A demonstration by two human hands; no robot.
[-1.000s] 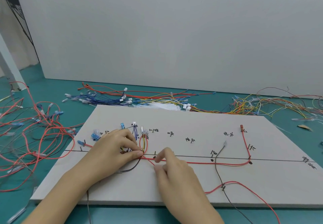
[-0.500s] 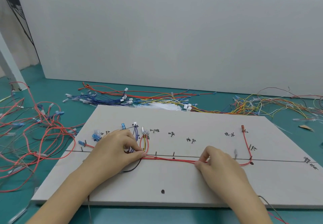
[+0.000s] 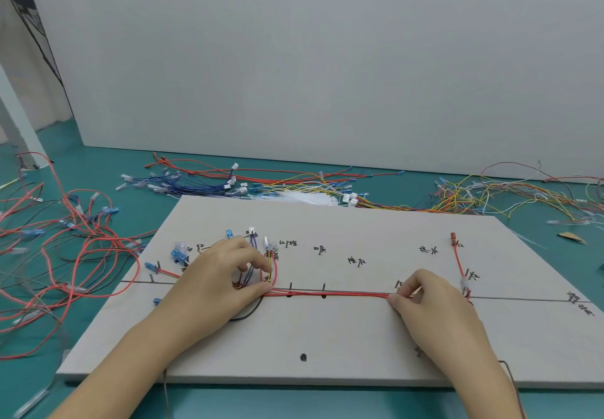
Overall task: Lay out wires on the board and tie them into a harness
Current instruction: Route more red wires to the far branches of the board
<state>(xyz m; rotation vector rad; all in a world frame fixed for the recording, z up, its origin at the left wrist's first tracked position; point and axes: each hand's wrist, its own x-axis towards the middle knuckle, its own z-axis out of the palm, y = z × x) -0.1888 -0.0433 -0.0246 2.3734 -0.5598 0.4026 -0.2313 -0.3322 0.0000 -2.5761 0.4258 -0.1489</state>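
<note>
Pinching the red wires [image 3: 330, 294] taut between left hand [image 3: 225, 274] and right hand [image 3: 431, 301], she risks them springing off the board [image 3: 359, 337] if either grip slips

Grey board [image 3: 359, 337] flat on teal table, red wires [image 3: 327, 294] taut along its drawn line

Two bare forearms enter from the lower edge, with no sleeve, glove, watch or ring visible on either; the left hand [image 3: 225, 274] and the right hand [image 3: 431, 304] have slim fingers and short, plain, unpainted nails, and both wrists are uncovered
</note>
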